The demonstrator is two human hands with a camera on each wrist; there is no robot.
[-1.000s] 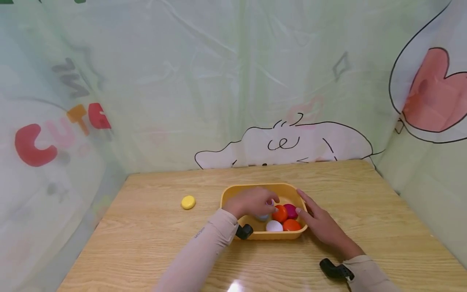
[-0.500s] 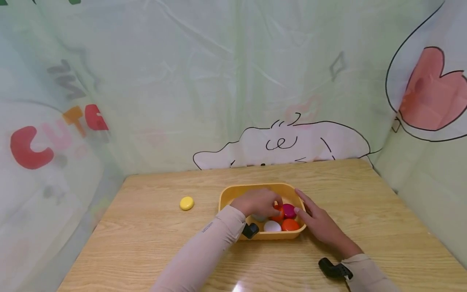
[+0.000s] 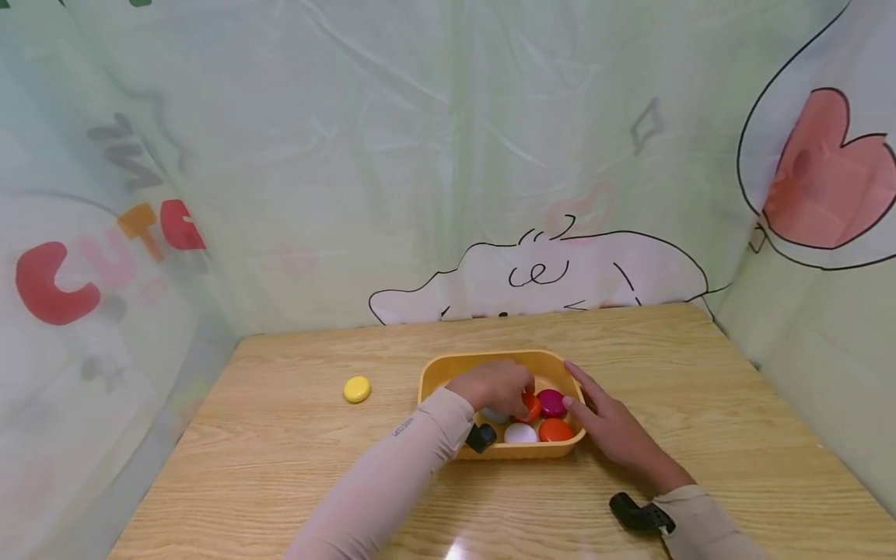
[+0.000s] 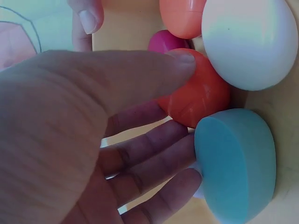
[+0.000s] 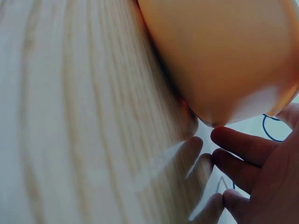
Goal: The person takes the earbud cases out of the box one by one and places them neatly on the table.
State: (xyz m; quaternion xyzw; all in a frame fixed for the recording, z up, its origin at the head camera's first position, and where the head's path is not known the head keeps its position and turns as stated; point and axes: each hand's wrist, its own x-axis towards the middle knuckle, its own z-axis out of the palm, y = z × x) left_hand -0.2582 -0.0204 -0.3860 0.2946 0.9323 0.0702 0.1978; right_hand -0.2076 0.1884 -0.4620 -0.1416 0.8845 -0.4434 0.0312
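My left hand [image 3: 493,386] reaches into a shallow yellow-orange plastic box [image 3: 518,452]. Between thumb and fingers it pinches a glossy orange rounded piece [image 4: 208,95], still low among the others. A teal piece with a flat face [image 4: 222,168] lies against the fingertips in the left wrist view, next to a white egg-shaped piece [image 4: 252,42]. A magenta piece [image 3: 553,402] and a second orange piece [image 3: 556,430] sit at the box's right end. My right hand [image 3: 616,432] holds that end, its thumb over the rim and its fingers along the outer wall.
A yellow round piece [image 3: 357,390] lies alone on the wooden table [image 3: 294,435], left of the box. Printed cloth [image 3: 336,194] hangs behind the table and along both sides. A dark wrist device [image 3: 640,515] is strapped on the right sleeve.
My left hand has moved a little right within the box, and its fingers have closed around the orange piece. The right hand stays at the box's right end.
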